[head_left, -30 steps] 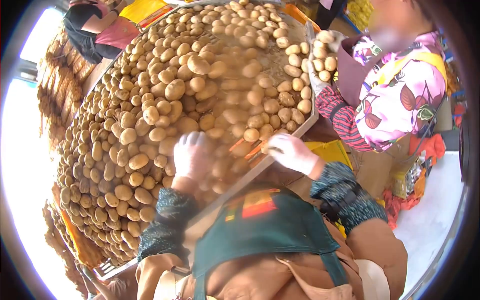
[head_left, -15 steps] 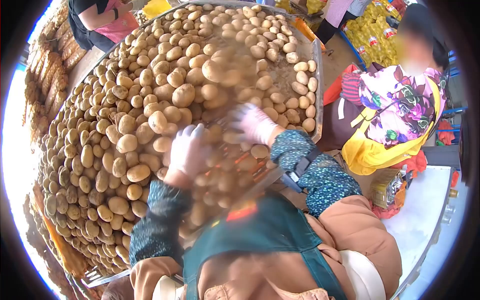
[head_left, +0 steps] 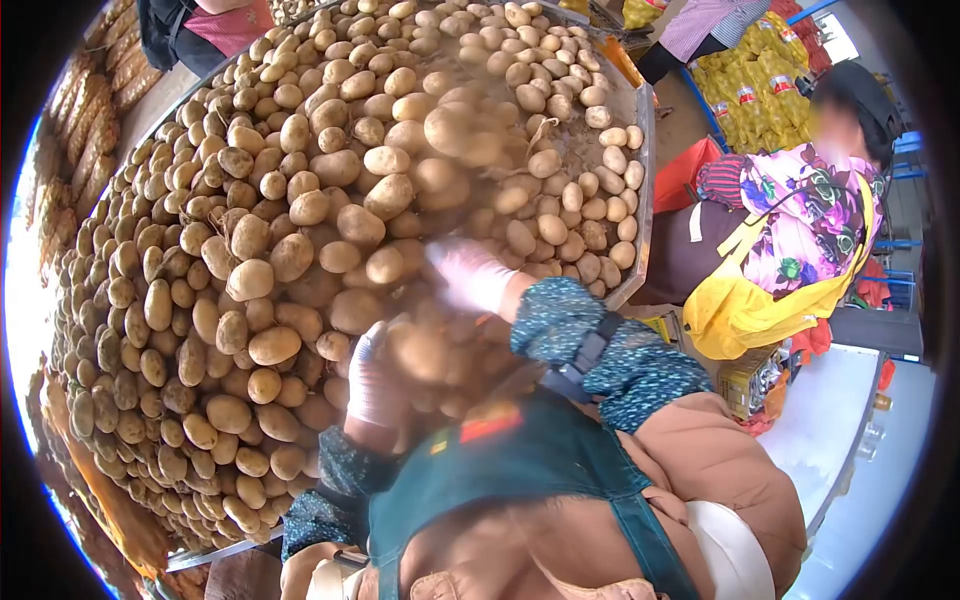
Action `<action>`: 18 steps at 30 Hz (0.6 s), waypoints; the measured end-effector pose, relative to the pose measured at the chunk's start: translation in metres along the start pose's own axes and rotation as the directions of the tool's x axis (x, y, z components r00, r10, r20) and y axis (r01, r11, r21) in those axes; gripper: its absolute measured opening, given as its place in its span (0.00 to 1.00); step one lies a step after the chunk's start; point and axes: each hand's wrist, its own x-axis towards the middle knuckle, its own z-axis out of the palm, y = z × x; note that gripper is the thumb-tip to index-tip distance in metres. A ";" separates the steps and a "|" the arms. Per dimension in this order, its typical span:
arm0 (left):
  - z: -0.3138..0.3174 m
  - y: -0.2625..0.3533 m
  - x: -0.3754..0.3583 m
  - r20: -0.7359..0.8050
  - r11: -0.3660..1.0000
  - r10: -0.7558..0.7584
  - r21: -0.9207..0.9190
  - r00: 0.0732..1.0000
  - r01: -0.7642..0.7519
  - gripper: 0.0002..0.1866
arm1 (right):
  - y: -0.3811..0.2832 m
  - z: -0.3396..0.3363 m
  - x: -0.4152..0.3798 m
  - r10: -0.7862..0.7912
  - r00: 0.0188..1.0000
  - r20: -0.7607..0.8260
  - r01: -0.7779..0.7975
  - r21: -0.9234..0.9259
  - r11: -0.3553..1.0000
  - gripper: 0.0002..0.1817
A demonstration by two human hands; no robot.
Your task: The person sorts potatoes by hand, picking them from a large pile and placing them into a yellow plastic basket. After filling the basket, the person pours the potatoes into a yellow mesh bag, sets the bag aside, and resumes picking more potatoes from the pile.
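1. Our left hand (head_left: 372, 385), in a pale thin glove, lies against a blurred brown potato (head_left: 425, 350) at the near edge of the heap; we cannot tell whether its grip is closed on it.
2. Our right hand (head_left: 468, 272), gloved the same, rests palm-down on the potatoes just beyond; its fingers are blurred, so we cannot tell how that grip stands.
3. Both hands sit at the near end of a big metal-rimmed sorting table (head_left: 643, 160) heaped with tan, rounded potatoes (head_left: 290, 210).
4. Our sleeves are dark teal speckled, over a green apron (head_left: 520, 470).
5. Beside the table's right rim a person in a flowered blouse with a yellow bag (head_left: 740, 305) stands near.
6. Yellow packed sacks (head_left: 755, 80) lie beyond that person.
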 end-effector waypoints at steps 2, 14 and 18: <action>-0.011 -0.001 0.008 -0.030 1.000 -0.003 -0.017 1.000 0.002 0.23 | 0.008 0.008 0.016 0.122 0.980 0.159 -0.143 0.132 0.981 0.27; -0.007 0.002 0.007 -0.123 0.998 -0.028 -0.063 0.992 0.021 0.19 | 0.015 -0.005 0.004 0.115 0.991 -0.071 -0.064 0.505 0.861 0.44; 0.000 0.007 0.010 -0.094 0.991 -0.063 -0.123 0.994 0.051 0.19 | -0.027 -0.008 0.029 0.176 0.980 0.094 -0.195 0.276 0.941 0.44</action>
